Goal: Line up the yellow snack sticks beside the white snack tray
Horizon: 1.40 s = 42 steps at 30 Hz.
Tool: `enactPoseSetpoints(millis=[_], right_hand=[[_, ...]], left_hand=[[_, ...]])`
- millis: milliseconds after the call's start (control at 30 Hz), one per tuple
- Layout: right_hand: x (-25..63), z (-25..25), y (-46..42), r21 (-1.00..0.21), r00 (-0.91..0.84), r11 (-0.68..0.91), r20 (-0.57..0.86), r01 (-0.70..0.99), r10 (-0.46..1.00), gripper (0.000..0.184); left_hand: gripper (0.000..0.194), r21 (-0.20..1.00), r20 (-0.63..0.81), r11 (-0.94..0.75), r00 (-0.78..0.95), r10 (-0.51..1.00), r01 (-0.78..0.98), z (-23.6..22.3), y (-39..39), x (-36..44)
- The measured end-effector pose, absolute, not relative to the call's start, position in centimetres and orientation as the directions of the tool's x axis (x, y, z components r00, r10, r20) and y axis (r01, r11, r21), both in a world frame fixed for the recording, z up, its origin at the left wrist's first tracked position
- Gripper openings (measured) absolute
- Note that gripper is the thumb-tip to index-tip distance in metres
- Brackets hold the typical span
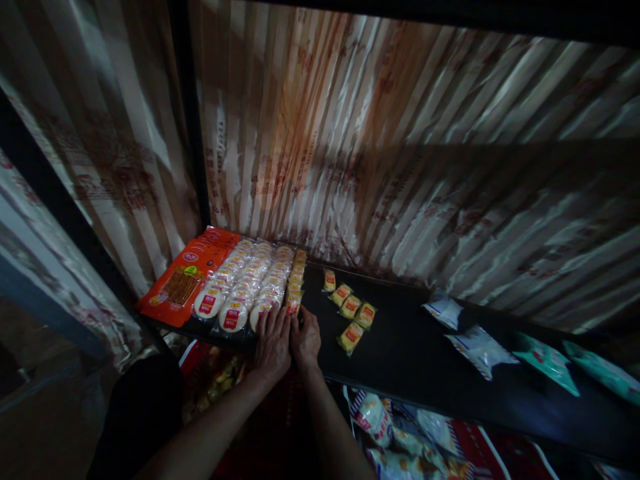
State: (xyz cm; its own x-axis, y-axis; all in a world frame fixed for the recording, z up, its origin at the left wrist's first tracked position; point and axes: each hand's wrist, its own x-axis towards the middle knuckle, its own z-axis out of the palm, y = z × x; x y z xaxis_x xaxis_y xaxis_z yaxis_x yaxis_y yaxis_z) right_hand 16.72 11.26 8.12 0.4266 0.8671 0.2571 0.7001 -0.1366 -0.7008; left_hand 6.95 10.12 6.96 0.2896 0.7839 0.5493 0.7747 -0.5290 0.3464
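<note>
A small yellow snack packet (293, 303) with a red label lies at the near end of a narrow row of similar packets (299, 267) on a black shelf. My right hand (305, 339) is closed at its lower right edge, fingers curled, thumb side hidden. On the other side, my left hand (273, 341) lies with fingers stretched forward, over the near edge of a round white cracker packet (259, 316) and against the yellow packet's left side. Several rows of round white cracker packets (233, 315) overlap to the left. Loose yellow packets (351, 307) are scattered right of my hands.
Orange snack bags (183, 280) fill the shelf's left end. White packets (480, 350) and green packets (547, 362) lie farther right on the black shelf (400, 360). Below are bagged snacks (373, 417). A dark upright post (193, 113) and pleated sheeting (310, 133) stand behind.
</note>
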Motion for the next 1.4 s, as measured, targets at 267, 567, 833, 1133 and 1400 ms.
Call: enactPoseSetpoints(millis=[267,567,833,1133,1400], right_hand=[[17.0,7.7,11.3,-0.73,0.435,-0.087,0.302,0.678,0.848,0.044],[16.6,7.3,10.1,-0.732,0.478,-0.089,0.343,0.676,0.809,0.045],[15.5,7.6,7.7,-0.717,0.446,-0.07,0.352,0.694,0.823,0.042],[13.0,5.5,3.2,-0.624,0.275,0.173,0.554,0.762,0.786,0.032],[11.0,3.3,-0.7,-0.554,0.129,0.287,0.593,0.781,0.795,0.044]], left_hand=[[0.043,0.325,0.586,-0.545,0.288,0.758,0.772,6.0,10.2,6.9],[0.04,0.256,0.624,-0.624,0.366,0.69,0.738,5.6,9.9,6.4],[0.047,0.24,0.594,-0.637,0.409,0.693,0.732,3.8,7.5,5.7],[0.057,0.162,0.439,-0.647,0.533,0.724,0.745,3.1,3.8,3.8],[0.058,0.296,0.292,-0.57,0.495,0.818,0.767,1.2,1.2,2.7]])
